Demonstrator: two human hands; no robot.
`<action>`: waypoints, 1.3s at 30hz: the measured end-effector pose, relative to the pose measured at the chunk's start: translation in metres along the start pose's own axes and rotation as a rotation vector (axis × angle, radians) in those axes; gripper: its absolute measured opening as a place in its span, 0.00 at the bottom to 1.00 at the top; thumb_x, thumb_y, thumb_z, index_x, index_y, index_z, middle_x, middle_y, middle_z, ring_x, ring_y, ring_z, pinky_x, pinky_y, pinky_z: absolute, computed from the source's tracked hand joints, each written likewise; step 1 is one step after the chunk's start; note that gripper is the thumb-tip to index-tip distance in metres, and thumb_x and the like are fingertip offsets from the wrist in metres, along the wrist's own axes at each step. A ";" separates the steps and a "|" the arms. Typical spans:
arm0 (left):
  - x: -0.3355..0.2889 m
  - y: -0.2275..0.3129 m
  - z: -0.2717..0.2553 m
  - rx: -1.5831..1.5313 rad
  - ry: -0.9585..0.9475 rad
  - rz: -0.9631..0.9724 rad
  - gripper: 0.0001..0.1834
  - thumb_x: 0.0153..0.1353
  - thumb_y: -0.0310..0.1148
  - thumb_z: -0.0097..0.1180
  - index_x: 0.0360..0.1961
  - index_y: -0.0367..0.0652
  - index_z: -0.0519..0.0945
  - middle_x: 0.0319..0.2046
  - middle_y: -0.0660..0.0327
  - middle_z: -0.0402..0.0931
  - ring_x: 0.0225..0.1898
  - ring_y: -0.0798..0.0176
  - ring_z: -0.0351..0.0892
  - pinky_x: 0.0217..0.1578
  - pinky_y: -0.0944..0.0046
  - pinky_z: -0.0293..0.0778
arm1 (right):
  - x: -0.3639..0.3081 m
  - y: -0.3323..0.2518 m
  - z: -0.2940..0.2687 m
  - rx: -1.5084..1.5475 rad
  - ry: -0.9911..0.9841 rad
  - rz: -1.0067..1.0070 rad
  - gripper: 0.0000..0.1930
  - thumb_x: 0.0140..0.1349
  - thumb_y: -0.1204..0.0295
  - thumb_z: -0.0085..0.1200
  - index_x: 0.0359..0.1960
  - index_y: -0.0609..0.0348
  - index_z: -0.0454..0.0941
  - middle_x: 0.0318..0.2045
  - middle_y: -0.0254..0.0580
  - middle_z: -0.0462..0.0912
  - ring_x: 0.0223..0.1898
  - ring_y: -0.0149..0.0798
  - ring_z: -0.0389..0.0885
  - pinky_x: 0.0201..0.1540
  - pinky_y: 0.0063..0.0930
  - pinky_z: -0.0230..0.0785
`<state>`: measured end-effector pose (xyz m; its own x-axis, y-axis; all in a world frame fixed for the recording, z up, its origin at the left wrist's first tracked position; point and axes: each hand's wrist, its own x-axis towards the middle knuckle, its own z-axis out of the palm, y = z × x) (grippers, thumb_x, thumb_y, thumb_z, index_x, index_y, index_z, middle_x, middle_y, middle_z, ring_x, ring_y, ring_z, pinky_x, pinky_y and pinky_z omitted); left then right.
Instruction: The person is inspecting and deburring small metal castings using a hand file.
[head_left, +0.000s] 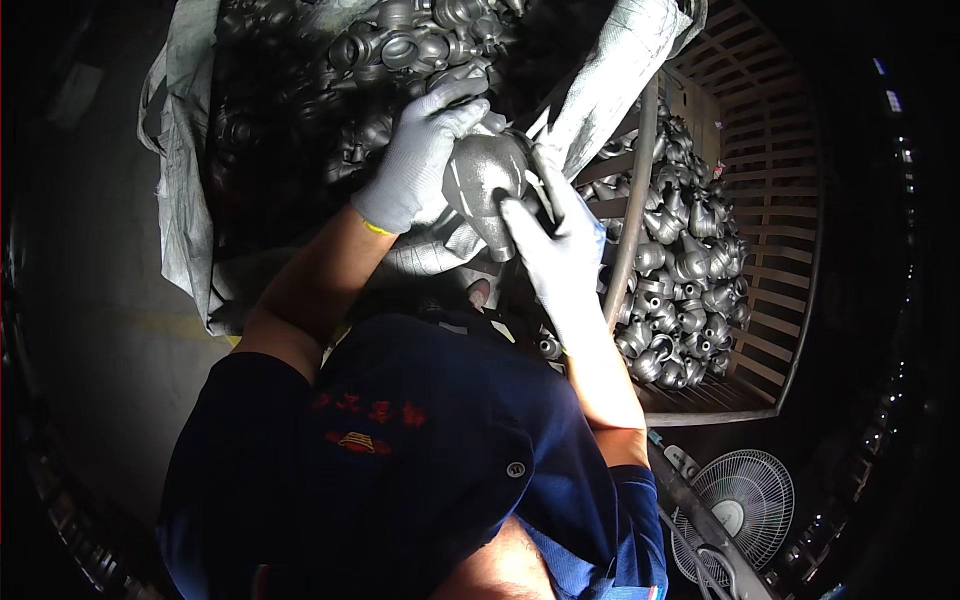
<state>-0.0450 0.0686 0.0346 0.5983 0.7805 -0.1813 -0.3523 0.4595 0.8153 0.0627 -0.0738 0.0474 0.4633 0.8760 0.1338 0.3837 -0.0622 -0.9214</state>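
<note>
Between my two gloved hands is a grey metal casting (487, 175), rounded and wide at the top, with a narrow neck pointing down toward me. My left hand (425, 150), in a white knit glove, grips it from the upper left. On its right side, my right hand (560, 235) holds it too, with the thumb on the neck and the fingers along its far edge. The casting hangs over the near rim of a large white woven sack (188, 190). Inside the sack lie several similar grey castings (400, 50), those on the left deep in shadow.
A slatted metal crate (775, 205) stands to the right, heaped with grey castings (690, 265). A metal bar (632, 215) runs along its near side. At the lower right is a white standing fan (735, 515). Grey floor (90, 330) stretches along the left.
</note>
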 end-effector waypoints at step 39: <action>-0.009 -0.018 -0.006 0.126 -0.106 -0.001 0.40 0.56 0.15 0.53 0.70 0.38 0.52 0.65 0.55 0.52 0.64 0.62 0.60 0.58 0.66 0.66 | -0.022 0.036 -0.008 0.751 0.083 0.642 0.22 0.67 0.64 0.51 0.58 0.67 0.70 0.24 0.35 0.80 0.15 0.17 0.61 0.18 0.11 0.52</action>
<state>-0.0483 0.0553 0.0182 0.6738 0.7276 -0.1288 -0.2621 0.3983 0.8790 0.0722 -0.0992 0.0140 0.4717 0.7442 -0.4729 -0.5523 -0.1687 -0.8164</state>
